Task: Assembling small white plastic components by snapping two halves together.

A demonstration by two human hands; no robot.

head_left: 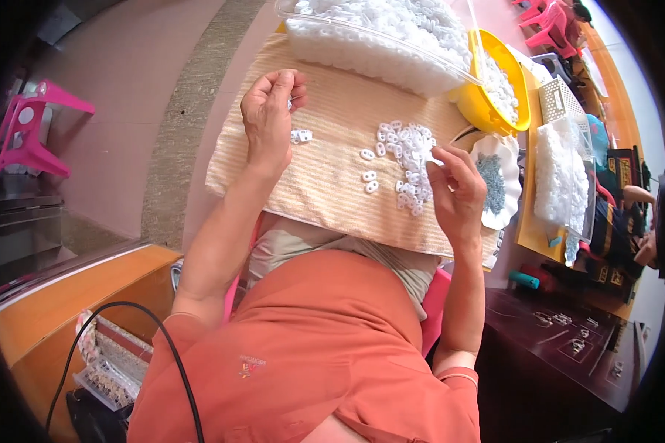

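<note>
Over the left part of a striped beige cloth (325, 177), my left hand (268, 118) is closed, its fingertips curled round a small white plastic piece (290, 103) that shows only in part. Just beside that wrist lie a few white pieces (301, 136) with dark spots. My right hand (459, 188) has its thumb and fingers drawn together at the right edge of a loose pile of white oval two-holed plastic pieces (414, 144). What its fingertips hold, if anything, is hidden. Several single pieces (370, 176) lie to the left of the pile.
A clear bin (377, 55) heaped with white pieces stands at the far edge. Right of it is a yellow tub (524, 103) of the same. A white scalloped dish (504, 218) holds small grey-blue parts beside my right hand. Another person (628, 229) sits at the far right.
</note>
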